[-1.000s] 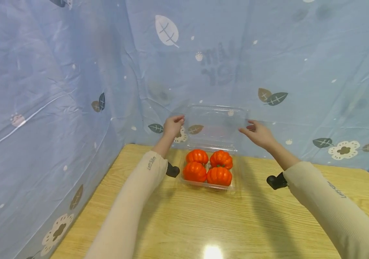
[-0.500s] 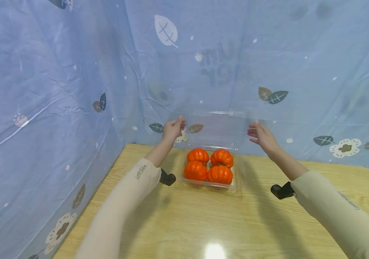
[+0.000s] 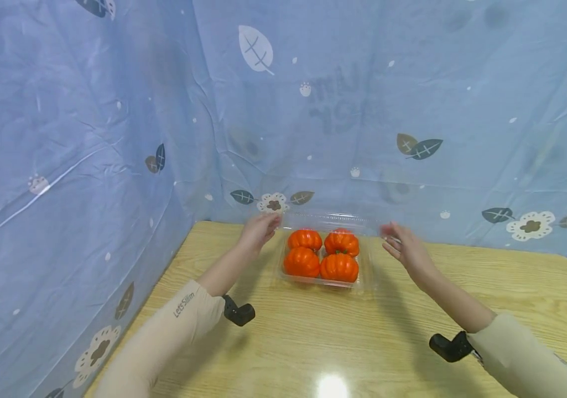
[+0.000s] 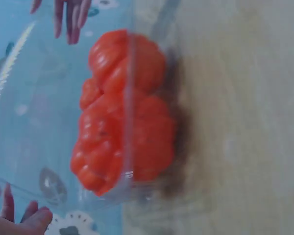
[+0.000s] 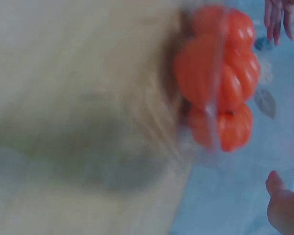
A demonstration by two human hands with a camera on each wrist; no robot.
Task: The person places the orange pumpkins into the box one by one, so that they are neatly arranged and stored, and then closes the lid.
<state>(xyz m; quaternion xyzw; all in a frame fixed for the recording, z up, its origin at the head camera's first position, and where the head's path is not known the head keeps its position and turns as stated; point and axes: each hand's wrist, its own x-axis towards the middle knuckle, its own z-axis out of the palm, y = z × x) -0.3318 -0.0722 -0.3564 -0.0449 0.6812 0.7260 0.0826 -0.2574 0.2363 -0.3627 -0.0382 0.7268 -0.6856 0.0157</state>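
Observation:
Several ribbed orange-red pumpkins (image 3: 340,268) sit in a clear plastic clamshell box (image 3: 293,281) on the table. Its see-through lid (image 3: 335,219), hinged at the back, is tilted. My left hand (image 3: 258,232) is beside the lid's left edge, fingers loosely bent. Across from it, my right hand (image 3: 409,250) has its fingers spread just off the right side of the box. In the left wrist view the left fingers (image 4: 36,220) are apart near the plastic edge. In the right wrist view the right thumb and fingers (image 5: 274,183) are also apart.
A wooden table (image 3: 283,342) carries the box near its back edge. Blue leaf-print cloth (image 3: 343,99) hangs behind and to the left. A black wrist mount (image 3: 238,312) juts from the left sleeve, another mount (image 3: 450,347) from the right.
The lid has swung down from nearly upright to low over the back of the box. Both hands have come down and nearer, and the right fingers have opened from a near pinch.

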